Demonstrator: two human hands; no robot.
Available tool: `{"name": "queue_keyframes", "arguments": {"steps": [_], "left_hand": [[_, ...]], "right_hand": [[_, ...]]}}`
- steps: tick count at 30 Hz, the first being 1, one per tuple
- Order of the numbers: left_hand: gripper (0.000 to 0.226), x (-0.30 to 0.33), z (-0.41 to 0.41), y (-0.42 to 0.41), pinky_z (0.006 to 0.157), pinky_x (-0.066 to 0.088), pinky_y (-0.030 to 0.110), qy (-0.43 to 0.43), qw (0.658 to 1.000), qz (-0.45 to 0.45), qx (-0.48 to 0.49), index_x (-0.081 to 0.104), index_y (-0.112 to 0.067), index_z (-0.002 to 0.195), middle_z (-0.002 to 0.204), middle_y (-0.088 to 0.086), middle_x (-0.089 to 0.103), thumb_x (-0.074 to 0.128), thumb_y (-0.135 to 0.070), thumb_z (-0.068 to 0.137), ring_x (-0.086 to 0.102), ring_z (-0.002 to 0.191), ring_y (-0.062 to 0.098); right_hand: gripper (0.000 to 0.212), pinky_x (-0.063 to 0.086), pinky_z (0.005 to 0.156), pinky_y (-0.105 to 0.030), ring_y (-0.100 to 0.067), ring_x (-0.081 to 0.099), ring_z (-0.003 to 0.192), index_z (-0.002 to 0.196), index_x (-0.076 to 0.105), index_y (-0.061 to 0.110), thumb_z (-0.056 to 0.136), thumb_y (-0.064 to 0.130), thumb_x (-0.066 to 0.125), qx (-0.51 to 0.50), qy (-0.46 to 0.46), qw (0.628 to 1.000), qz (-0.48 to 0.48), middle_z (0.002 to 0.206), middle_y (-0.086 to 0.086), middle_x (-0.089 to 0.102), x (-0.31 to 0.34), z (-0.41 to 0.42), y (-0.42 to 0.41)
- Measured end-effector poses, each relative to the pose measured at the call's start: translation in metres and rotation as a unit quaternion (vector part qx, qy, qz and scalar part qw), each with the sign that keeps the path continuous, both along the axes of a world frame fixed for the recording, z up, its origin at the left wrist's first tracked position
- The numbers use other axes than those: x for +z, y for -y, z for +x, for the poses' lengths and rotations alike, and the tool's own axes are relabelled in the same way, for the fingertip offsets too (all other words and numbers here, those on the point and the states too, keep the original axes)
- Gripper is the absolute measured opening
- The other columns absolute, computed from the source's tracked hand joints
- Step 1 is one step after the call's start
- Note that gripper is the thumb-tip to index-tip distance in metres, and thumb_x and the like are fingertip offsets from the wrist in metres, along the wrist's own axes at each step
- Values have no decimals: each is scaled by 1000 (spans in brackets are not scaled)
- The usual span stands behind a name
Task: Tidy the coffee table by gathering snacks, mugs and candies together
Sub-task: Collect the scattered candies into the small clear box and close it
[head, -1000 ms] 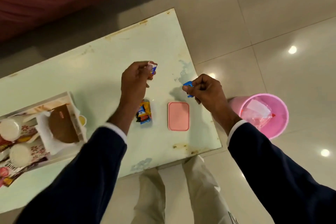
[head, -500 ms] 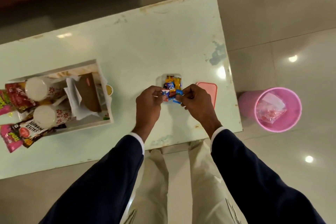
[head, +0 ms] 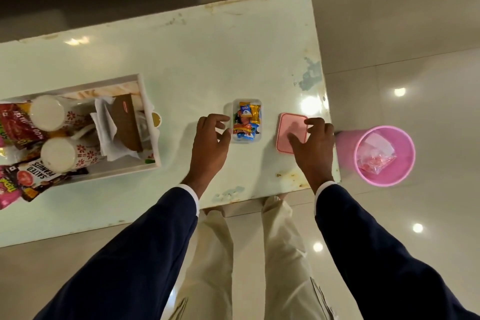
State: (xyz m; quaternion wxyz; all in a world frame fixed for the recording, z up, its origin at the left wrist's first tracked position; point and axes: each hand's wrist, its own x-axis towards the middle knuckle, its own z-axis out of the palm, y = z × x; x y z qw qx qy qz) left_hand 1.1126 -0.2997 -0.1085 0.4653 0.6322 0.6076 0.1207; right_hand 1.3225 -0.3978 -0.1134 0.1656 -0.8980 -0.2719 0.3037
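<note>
Coffee table (head: 181,60): pale, worn top, spanning nine to three o'clock
Tray (head: 149,112) at nine o'clock: two mugs (head: 46,113), napkins, snack packets (head: 33,179) spilling over its near edge
Pink bin (head: 384,156) at three o'clock, on the floor, off the table
Pink lid (head: 289,132) at two o'clock of centre, flat; right hand (head: 314,145) on it, fingers curling over its right edge
Clear candy box (head: 246,121) at centre, uncovered, full; left hand (head: 210,143) touching its left wall, fingers loosely curved
Risk: heaped wrappers blocking the lid; a nudge sliding the light box
</note>
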Motion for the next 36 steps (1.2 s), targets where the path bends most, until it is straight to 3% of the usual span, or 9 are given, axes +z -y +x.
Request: {"name": "queue_keyframes", "arguments": {"steps": [4,12,15,19,23,25,29,32,36], "left_hand": [[25,-2,-1,6,71,44,3,11,1000,-11,-21,62,-16,121,118,3,56,61,-8,97,60,84,-5],[29,2,-10,13,73,43,2,36,999,-29,-21,62,-23,120,119,-1,57,59,-5,97,59,88,-12],[32,10,-14,8,72,43,4,56,998,-19,-37,61,-30,119,119,-3,59,59,-7,97,60,93,-8],[36,25,-7,-1,71,48,12,140,986,-76,-47,56,-51,131,124,-15,65,59,-39,97,67,101,6],[53,33,7,-3,64,57,29,199,970,-137,-16,48,-62,135,119,-3,68,69,-46,88,72,95,17],[55,35,5,-7,61,56,28,178,979,-100,5,50,-57,136,107,-5,66,71,-36,89,69,87,12],[58,28,-1,-17,66,46,8,73,997,-4,-11,51,-43,140,94,-18,61,70,-18,92,61,79,-2],[57,19,7,-23,65,43,5,12,999,20,-41,48,-32,145,99,-13,61,69,-17,94,59,80,1],[56,1,15,-31,79,43,19,-43,994,45,-87,45,-24,147,116,-1,60,68,-18,96,54,92,9]], "right_hand": [[101,49,87,-45,-39,45,111,141,31,17,66,67,78,105,41,986,-122,132,-16,37,-16,-15,4],[83,51,88,-46,-42,46,112,136,37,20,71,47,81,60,63,989,-118,133,-14,37,-26,-22,-12],[73,50,97,-46,-32,47,118,137,38,30,76,39,77,-56,-127,990,5,133,-10,39,-5,-17,-15],[52,60,89,-48,-24,62,116,133,49,42,84,36,66,-140,-438,870,180,131,-6,55,47,-24,-12],[39,56,96,-51,-34,64,118,137,53,22,97,23,56,-139,-599,761,204,134,-15,61,70,-40,-13],[30,57,95,-50,-38,67,113,130,59,13,101,16,52,-157,-567,786,188,127,-17,66,70,-47,-18],[19,63,81,-36,-29,72,94,112,68,10,101,19,56,-66,-325,937,113,101,-8,74,56,-51,-32],[13,62,70,-27,-18,73,81,109,63,21,97,21,62,-23,-231,969,85,90,1,72,43,-50,-44],[25,62,73,-41,-23,71,81,117,58,18,93,14,65,-14,-180,979,89,97,-5,67,28,-52,-54]]}}
